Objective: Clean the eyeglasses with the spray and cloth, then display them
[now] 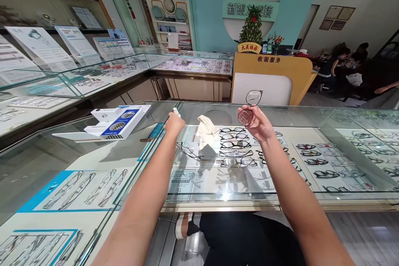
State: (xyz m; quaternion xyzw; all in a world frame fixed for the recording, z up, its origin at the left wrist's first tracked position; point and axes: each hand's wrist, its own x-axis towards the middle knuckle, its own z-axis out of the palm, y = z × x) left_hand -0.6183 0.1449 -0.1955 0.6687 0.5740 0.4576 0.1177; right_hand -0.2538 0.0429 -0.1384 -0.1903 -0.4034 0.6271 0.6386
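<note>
My right hand [261,124] is raised over the glass counter, its fingers pinching a pair of eyeglasses [254,97] with thin dark rims. The frame is held up on end, one lens above the other. Closed around a small bottle with a white top [176,111], my left hand [173,124] rests at or just above the counter; most of the bottle is hidden by the fingers. Between the hands lies a crumpled cream cloth [206,131]. Another pair of glasses [190,151] with dark rims sits nearer me, beside my left forearm.
A glass display counter [215,196] spans the front, with rows of glasses [235,144] in the middle. An open white and blue box [120,124] stands at left. Further back are a wooden cashier desk [264,64] and people [339,60] seated at right.
</note>
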